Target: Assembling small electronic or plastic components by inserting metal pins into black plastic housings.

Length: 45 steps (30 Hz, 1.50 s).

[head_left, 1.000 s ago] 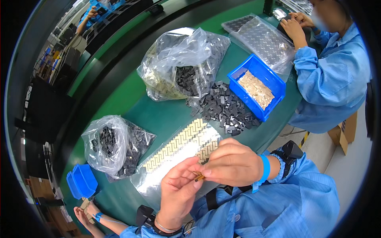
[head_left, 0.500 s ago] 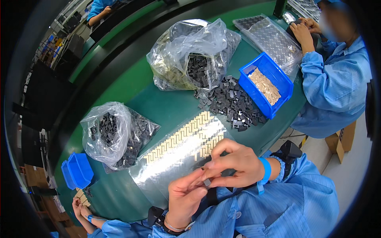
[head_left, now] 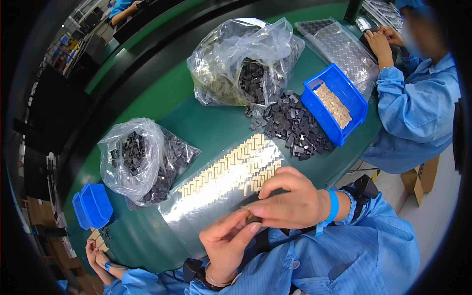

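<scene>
My left hand (head_left: 227, 245) and my right hand (head_left: 294, 202) meet in front of my body, above the near edge of a clear plastic sheet (head_left: 194, 225). Between their fingertips sits a small black block (head_left: 253, 219), mostly covered by the fingers. The left thumb and forefinger pinch it from the left; the right thumb and fingers close on it from the right. Rows of small tan pieces (head_left: 223, 169) in a zigzag pattern lie on the sheet, just beyond my right hand.
Beyond the sheet lies a loose heap of black blocks (head_left: 295, 125), between a large clear bag (head_left: 216, 73) and a blue bin (head_left: 361, 115) holding tan pieces. A smaller bag (head_left: 150, 184) and another blue bin (head_left: 83, 211) stand left. Co-workers' hands (head_left: 381, 46) work at right and left.
The block has turned between my fingertips; its grey face no longer shows. My right hand has shifted slightly up, my left slightly left. The whole view has tilted a little.
</scene>
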Tool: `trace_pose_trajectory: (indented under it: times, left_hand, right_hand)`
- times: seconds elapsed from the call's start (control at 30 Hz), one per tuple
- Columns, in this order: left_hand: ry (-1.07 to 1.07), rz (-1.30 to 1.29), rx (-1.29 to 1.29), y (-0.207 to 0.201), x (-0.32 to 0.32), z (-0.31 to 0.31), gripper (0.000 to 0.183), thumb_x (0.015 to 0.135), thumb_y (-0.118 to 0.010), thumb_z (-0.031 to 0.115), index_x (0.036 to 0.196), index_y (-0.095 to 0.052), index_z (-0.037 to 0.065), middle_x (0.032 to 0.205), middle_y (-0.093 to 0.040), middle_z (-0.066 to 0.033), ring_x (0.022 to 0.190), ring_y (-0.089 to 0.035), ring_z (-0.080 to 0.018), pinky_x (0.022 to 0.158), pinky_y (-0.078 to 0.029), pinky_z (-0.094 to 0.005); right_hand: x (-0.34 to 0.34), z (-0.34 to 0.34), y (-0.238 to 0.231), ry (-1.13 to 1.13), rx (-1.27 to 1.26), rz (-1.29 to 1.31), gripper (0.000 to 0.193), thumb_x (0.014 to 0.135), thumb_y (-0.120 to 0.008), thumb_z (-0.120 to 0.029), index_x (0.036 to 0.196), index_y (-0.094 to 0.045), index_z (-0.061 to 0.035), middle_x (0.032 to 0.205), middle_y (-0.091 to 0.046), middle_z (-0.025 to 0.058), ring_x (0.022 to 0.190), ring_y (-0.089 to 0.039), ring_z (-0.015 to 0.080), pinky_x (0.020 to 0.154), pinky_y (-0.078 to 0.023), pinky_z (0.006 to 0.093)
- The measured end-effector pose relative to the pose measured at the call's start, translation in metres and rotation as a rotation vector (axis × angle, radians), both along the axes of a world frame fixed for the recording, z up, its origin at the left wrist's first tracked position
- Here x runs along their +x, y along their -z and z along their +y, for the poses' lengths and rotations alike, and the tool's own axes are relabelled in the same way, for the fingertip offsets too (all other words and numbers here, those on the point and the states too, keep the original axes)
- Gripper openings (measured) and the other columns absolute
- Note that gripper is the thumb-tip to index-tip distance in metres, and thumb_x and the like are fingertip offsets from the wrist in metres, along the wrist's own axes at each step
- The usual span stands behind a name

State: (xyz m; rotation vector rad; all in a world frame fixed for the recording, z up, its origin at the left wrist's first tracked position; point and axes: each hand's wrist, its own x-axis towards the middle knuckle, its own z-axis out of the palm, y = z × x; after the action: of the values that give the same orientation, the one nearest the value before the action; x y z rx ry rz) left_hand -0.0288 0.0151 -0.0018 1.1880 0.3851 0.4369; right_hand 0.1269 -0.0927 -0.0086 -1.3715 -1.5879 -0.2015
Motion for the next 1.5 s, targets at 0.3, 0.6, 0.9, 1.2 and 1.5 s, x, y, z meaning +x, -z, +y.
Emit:
trace_pose_trajectory:
  times: [0.3, 0.6, 0.9, 1.2, 1.5]
  left_hand:
    - [-0.169, -0.051, -0.229, 0.000, 0.006, -0.007, 0.027, 0.079, -0.060, -0.005, 0.106, -0.058, -0.006, 0.096, -0.061, -0.0190, 0.077, -0.063, -0.0212, 0.071, -0.052, -0.0291]
    - [-0.202, 0.024, -0.074, 0.001, 0.010, -0.012, 0.027, 0.080, -0.057, -0.009, 0.106, -0.058, -0.007, 0.097, -0.061, -0.0181, 0.079, -0.063, -0.0201, 0.073, -0.053, -0.0281]
    - [-0.235, 0.012, -0.007, 0.003, 0.011, -0.015, 0.025, 0.078, -0.059, -0.010, 0.104, -0.059, -0.007, 0.097, -0.062, -0.0169, 0.077, -0.063, -0.0186, 0.070, -0.054, -0.0271]
    - [-0.234, 0.015, 0.009, 0.004, 0.011, -0.015, 0.025, 0.078, -0.060, -0.009, 0.103, -0.060, -0.006, 0.096, -0.062, -0.0165, 0.075, -0.063, -0.0174, 0.067, -0.054, -0.0253]
    - [-0.229, -0.011, 0.016, 0.005, 0.009, -0.015, 0.025, 0.078, -0.060, -0.009, 0.103, -0.059, -0.006, 0.097, -0.061, -0.0160, 0.075, -0.062, -0.0163, 0.068, -0.054, -0.0252]
  right_hand:
    - [-0.026, 0.002, 0.008, -0.347, -0.030, 1.297, 0.020, 0.079, -0.062, 0.001, 0.098, -0.056, 0.0014, 0.110, -0.055, 0.0137, 0.101, -0.053, 0.0172, 0.088, -0.041, 0.0302]
    - [-0.035, 0.009, 0.008, -0.377, 0.010, 1.573, 0.005, 0.082, -0.056, 0.006, 0.086, -0.055, 0.0049, 0.105, -0.050, 0.0135, 0.082, -0.056, 0.0136, 0.073, -0.049, 0.0263]
    - [-0.037, 0.012, 0.008, -0.266, -0.014, 1.453, 0.004, 0.081, -0.057, 0.006, 0.084, -0.055, 0.0050, 0.100, -0.049, 0.0121, 0.081, -0.056, 0.0135, 0.065, -0.054, 0.0231]
    - [-0.037, 0.012, 0.007, -0.252, -0.018, 1.429, 0.003, 0.081, -0.058, 0.006, 0.083, -0.055, 0.0044, 0.096, -0.049, 0.0112, 0.082, -0.055, 0.0133, 0.065, -0.054, 0.0225]
    - [-0.037, 0.012, 0.007, -0.224, -0.050, 1.355, 0.005, 0.079, -0.060, 0.005, 0.081, -0.056, 0.0026, 0.096, -0.051, 0.0105, 0.083, -0.054, 0.0128, 0.068, -0.051, 0.0227]
